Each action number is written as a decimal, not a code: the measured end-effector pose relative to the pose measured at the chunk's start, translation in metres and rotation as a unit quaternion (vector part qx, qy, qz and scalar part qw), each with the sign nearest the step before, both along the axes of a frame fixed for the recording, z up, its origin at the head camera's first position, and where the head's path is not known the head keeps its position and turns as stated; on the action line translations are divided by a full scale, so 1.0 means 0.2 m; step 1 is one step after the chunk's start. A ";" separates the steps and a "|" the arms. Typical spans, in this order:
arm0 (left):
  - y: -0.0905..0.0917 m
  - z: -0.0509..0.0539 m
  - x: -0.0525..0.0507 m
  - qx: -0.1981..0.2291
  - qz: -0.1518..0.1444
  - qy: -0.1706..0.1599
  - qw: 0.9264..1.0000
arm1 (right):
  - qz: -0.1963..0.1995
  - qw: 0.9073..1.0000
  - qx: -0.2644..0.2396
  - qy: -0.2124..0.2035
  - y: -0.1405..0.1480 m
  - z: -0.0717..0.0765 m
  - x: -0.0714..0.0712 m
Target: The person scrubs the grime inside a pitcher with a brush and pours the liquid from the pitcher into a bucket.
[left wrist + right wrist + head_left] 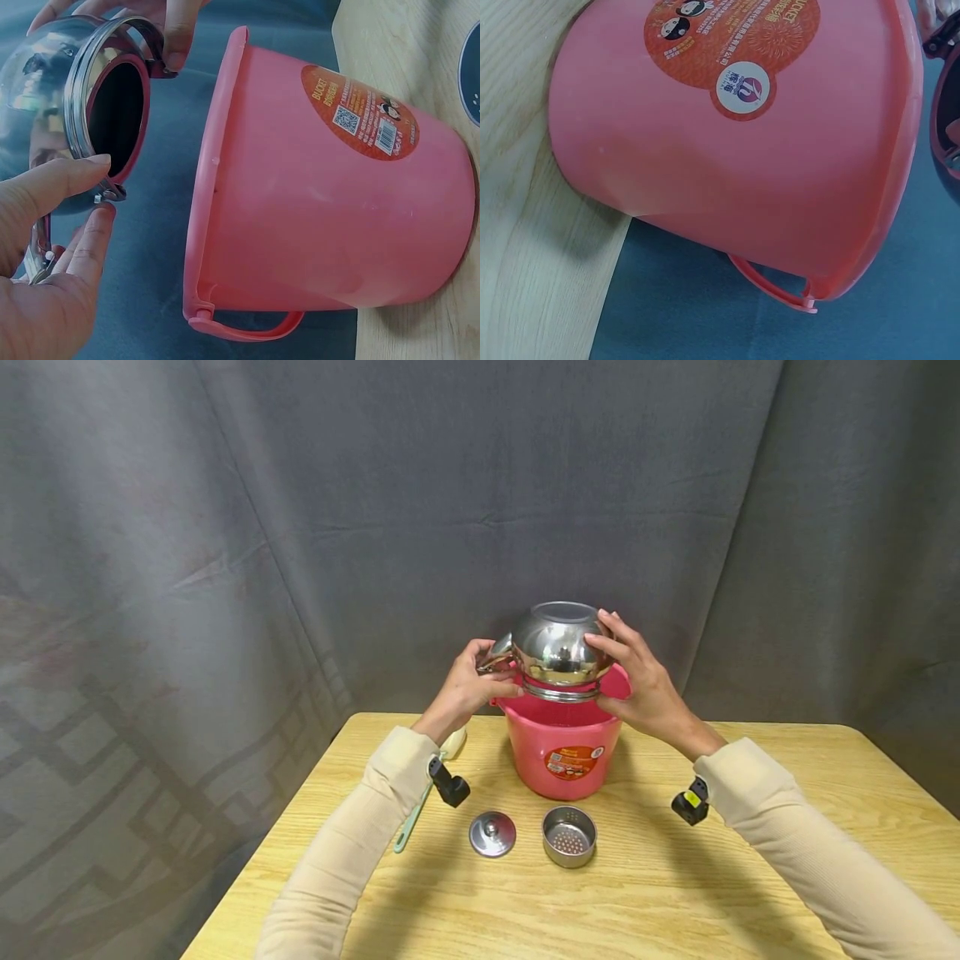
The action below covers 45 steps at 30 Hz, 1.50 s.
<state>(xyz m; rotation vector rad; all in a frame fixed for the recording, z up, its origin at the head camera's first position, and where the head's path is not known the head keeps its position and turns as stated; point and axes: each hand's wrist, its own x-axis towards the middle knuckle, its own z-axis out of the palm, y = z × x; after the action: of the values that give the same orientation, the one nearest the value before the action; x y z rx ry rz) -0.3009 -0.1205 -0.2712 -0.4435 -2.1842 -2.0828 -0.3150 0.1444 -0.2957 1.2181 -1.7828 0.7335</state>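
A shiny steel teapot (558,647) hangs upside down over the pink bucket (546,752), its mouth facing down. My left hand (467,687) grips it on the spout side, thumb near the rim. On the opposite side my right hand (645,689) holds the round body, fingers spread over the base end and thumb by the rim. In the left wrist view the teapot's dark opening (118,116) faces the bucket (315,232). Only an edge of the teapot (946,105) shows in the right wrist view. I cannot tell whether anything pours out.
On the wooden table (637,902), a round steel lid (492,835) with a knob lies left of a perforated steel strainer (568,839). A brush with a pale green handle (408,823) lies beyond my left forearm. A grey curtain (480,527) hangs behind the table.
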 end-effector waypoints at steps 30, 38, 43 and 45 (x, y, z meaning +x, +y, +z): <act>-0.02 0.04 0.04 -0.036 0.006 0.023 0.999 | 0.028 0.988 -0.062 -0.137 -0.04 0.10 0.18; -0.05 0.06 0.05 0.002 -0.039 0.046 0.998 | 0.069 0.968 -0.105 -0.219 -0.05 0.12 0.21; -0.04 0.07 0.06 0.032 -0.053 0.048 0.997 | 0.091 0.950 -0.129 -0.268 -0.04 0.12 0.22; -0.04 0.07 0.07 0.043 -0.056 0.049 0.996 | 0.100 0.943 -0.136 -0.286 -0.04 0.12 0.22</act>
<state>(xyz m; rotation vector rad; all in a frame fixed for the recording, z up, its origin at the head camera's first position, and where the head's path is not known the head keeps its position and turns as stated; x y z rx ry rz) -0.2879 -0.1286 -0.2577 -0.6593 -2.0515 -2.1513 -0.2707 0.1370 -0.2719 1.0694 -1.9311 1.5231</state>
